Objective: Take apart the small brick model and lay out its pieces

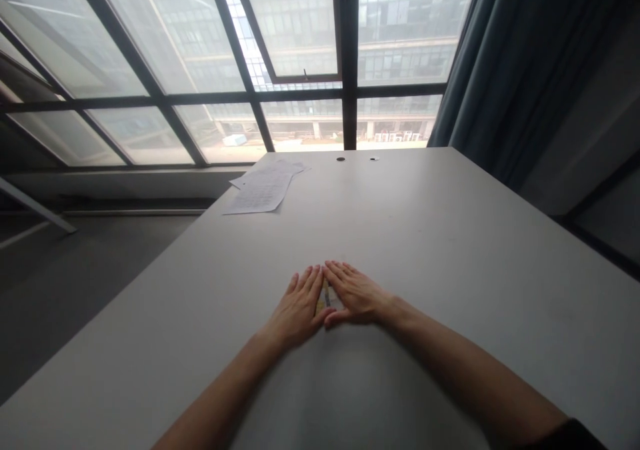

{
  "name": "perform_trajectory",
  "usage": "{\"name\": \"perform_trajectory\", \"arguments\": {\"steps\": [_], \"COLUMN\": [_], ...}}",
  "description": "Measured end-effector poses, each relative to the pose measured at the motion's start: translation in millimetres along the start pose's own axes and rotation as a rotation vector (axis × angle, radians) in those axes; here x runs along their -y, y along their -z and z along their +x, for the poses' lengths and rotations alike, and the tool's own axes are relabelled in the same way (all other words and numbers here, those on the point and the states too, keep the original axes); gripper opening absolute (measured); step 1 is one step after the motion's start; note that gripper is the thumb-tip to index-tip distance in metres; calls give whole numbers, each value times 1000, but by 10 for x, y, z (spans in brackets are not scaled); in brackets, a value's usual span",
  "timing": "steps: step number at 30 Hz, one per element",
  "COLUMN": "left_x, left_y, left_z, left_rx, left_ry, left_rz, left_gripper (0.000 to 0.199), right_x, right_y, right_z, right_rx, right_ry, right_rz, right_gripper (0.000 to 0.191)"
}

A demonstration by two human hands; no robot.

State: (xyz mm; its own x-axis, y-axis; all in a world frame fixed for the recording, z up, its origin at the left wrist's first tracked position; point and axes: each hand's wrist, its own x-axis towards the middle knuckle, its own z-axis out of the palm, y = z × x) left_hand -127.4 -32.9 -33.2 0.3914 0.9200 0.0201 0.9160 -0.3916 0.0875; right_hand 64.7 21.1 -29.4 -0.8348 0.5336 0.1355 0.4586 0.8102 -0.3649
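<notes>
A small flat item with yellow and grey patches point(327, 297) lies on the white table point(430, 237). Both hands rest palm down over it, so only its middle shows between them, and I cannot tell what it is. My left hand point(300, 303) covers its left side, fingers stretched forward. Over its right side lies my right hand point(356, 295), also flat with the fingers extended. The fingertips and thumbs of the two hands meet or nearly meet around the visible patch.
Printed paper sheets point(263, 189) lie at the table's far left edge. Two small round fittings, one dark point(341, 159) and one partly white point(374, 159), sit near the far edge. Windows stand beyond the table, and a dark blue curtain point(495, 70) hangs at the right.
</notes>
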Motion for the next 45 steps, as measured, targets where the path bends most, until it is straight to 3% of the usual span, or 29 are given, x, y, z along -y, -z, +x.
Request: {"name": "perform_trajectory", "arguments": {"steps": [3,8,12,17,25,29,34,39,45], "left_x": [203,347,316,248,574,735,904,1004,936], "left_y": [17,20,53,107,-14,21,57,-9,-8], "left_z": [-286,-520,-399,-157,-191,-241,-348,-367,-279], "left_rx": [-1,-65,-55,18,-99,-171,-248,-137,-87], "left_ry": [55,0,-81,-159,80,188,193,242,203], "left_rz": [17,-21,-57,-78,-73,-101,-174,-51,-17], "left_gripper": [87,98,103,83,63,57,63,64,64], "right_x": [212,273,257,264,287,356,396,407,452], "right_y": [-38,-53,-122,-162,-215,-286,-312,-328,-344], "right_z": [108,-103,-278,-166,532,820,637,363,573], "right_rx": [-24,-36,23,41,36,-3,-75,-15,-2], "right_ry": [76,-8,-101,-107,-63,-39,-135,-247,-256], "right_rz": [108,59,-53,-108,-107,-107,-125,-129,-109], "right_gripper": [116,123,114,109,105,101,101,83,78]}}
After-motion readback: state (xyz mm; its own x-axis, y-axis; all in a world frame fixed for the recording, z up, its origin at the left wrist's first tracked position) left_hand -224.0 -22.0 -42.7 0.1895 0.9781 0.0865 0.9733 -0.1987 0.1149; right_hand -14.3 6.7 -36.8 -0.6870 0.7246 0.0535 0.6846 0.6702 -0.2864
